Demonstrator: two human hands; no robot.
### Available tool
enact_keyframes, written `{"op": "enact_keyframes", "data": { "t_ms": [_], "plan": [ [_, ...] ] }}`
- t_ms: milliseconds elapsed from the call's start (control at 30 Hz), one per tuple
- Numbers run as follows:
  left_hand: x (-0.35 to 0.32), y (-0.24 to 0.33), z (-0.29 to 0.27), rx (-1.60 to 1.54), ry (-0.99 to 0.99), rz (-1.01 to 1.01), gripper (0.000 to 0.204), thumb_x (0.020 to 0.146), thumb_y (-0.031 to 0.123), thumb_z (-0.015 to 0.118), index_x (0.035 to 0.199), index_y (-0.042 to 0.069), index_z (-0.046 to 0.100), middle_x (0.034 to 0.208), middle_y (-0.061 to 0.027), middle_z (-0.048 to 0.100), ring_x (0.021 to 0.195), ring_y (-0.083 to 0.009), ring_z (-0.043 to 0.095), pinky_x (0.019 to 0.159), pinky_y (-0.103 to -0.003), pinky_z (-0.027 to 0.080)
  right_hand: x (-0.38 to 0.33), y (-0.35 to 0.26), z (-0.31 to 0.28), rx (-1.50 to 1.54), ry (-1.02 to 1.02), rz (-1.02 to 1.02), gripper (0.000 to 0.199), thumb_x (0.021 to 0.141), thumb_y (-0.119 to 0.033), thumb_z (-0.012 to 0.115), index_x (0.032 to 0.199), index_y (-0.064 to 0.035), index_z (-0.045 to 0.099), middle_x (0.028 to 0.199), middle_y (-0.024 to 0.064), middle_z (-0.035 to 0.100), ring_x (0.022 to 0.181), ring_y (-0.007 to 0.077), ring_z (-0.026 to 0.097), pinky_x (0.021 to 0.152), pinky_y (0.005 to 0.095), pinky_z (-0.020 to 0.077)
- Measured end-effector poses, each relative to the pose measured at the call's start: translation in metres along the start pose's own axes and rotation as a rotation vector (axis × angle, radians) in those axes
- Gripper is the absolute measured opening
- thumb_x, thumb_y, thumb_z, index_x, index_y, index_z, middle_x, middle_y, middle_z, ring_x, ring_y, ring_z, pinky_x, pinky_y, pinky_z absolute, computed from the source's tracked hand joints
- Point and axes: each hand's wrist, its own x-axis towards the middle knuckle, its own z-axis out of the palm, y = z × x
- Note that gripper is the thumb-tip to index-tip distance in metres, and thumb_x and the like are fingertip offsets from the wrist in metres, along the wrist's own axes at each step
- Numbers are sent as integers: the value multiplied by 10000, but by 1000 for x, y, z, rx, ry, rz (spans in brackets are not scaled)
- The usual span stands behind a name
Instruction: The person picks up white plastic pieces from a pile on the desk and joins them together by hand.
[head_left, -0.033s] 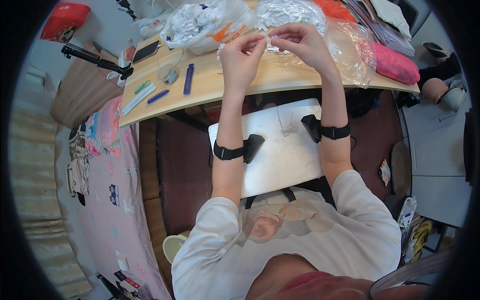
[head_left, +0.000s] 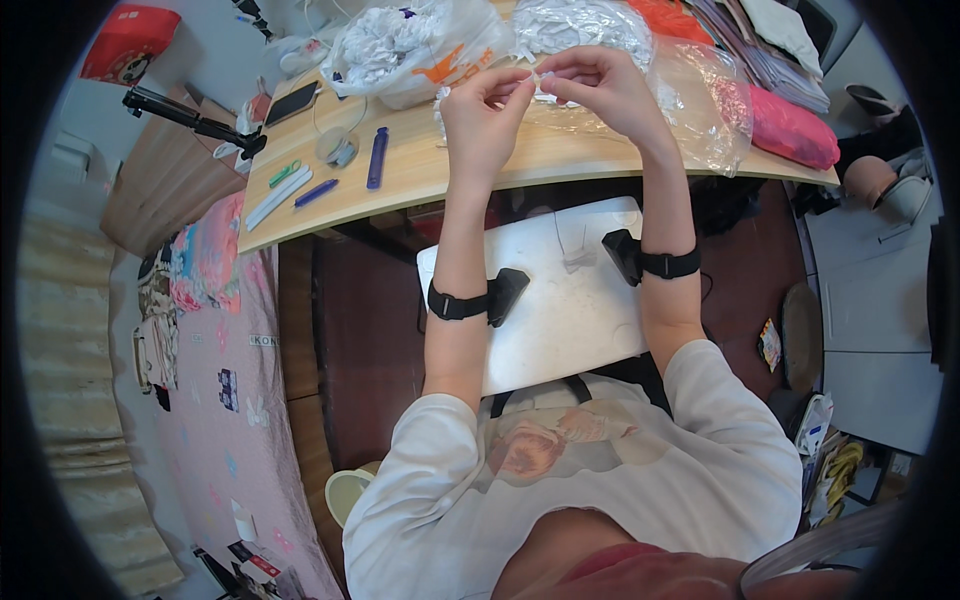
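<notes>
Over the far part of the desk, my left hand (head_left: 482,112) and my right hand (head_left: 605,88) meet fingertip to fingertip. Thumbs and forefingers of both are pinched on a small white piece (head_left: 536,78), mostly covered by the fingers and too small to name. Just beyond my left hand sits a white plastic bag (head_left: 420,62) with an orange print, stuffed with white pieces. Behind my right hand lies a clear bag (head_left: 570,28) of whitish items. Clear plastic film (head_left: 700,105) spreads to the right of that hand.
On the desk's (head_left: 420,165) left lie a dark blue tube (head_left: 377,158), a blue pen (head_left: 316,194), a white cutter-like strip (head_left: 278,198), green scissors (head_left: 285,173), a small round container (head_left: 337,147) and a phone (head_left: 292,103). A pink bundle (head_left: 795,130) rests right; a white board (head_left: 560,300) spans my lap.
</notes>
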Motion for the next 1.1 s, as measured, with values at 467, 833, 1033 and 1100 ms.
{"op": "enact_keyframes", "data": {
  "t_ms": [467,833,1033,1100],
  "plan": [
    [-1,5,3,274,-45,247,367,807,32,603,1167,81,549,800,-100,664,705,-173,644,647,-278,495,0,3,1,-38,-2,-25,227,797,-177,700,937,-1,666,762,73,671,698,110,641,617,228,510],
    [-2,3,6,359,-88,320,398,847,16,536,1235,89,488,801,-151,652,736,-256,656,676,-328,504,-1,-1,0,-92,-2,10,179,793,-128,686,914,2,662,732,73,663,684,112,639,632,227,511],
    [-1,1,5,348,-76,309,382,854,22,535,1228,82,491,798,-156,657,741,-257,661,679,-327,504,-1,0,0,-67,-14,-6,175,795,-127,687,913,1,664,722,70,657,678,110,635,634,225,512],
    [-2,3,5,337,-78,298,379,854,27,540,1227,75,491,800,-155,657,750,-254,662,683,-327,503,-2,-3,1,-90,-11,-8,173,797,-125,685,911,3,664,722,71,656,679,110,635,632,226,513]
  ]
}}
